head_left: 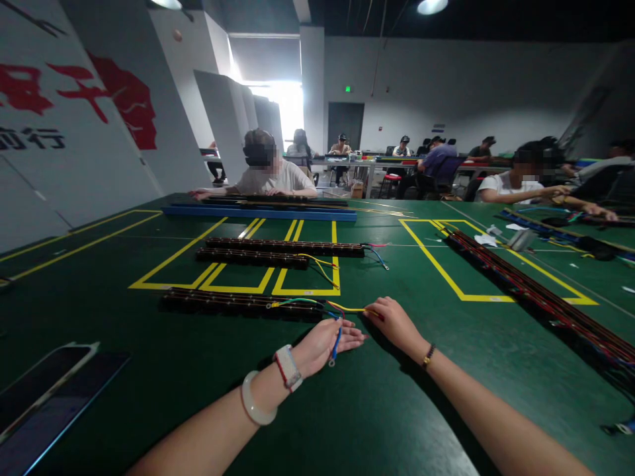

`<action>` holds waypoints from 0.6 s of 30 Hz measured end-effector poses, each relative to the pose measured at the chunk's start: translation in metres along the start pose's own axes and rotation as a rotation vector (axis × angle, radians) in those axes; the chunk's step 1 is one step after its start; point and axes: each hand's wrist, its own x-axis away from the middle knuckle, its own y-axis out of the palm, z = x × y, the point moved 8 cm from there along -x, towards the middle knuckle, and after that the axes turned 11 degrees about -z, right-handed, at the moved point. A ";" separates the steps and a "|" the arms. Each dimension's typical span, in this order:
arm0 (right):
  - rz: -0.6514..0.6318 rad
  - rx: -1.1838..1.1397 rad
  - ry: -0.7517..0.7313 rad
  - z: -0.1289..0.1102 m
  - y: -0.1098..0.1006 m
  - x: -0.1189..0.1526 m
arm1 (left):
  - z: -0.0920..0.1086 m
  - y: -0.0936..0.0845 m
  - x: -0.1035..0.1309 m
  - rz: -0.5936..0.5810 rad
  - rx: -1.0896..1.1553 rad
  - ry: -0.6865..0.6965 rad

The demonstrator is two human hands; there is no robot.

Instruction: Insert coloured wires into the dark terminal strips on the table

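A long black strip [243,303] with copper-coloured lines lies nearest me, with coloured wires coming from its right end. My left hand [327,340] is just right of that end, its thumb pinching a blue wire [337,345] while the other fingers stretch to the right. The blue wire hangs across the palm and ends in a ring terminal [332,362]. Between the thumb and fingertips of my right hand [389,320] is the end of a yellow wire [353,309]. A green-yellow wire [295,301] bends back over the strip, its ring terminal pointing left.
Two similar strips [282,247] lie beyond, inside yellow tape outlines [307,292]. Longer wired strips [536,291] run along the right. Phone-like devices [64,403] lie at lower left. Across the green table [238,410], a person [278,175] sits behind a blue rail [258,213]; another works at right.
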 end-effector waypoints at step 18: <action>-0.015 0.029 -0.005 -0.005 -0.005 0.004 | 0.049 -0.007 0.017 0.109 -1.199 -0.069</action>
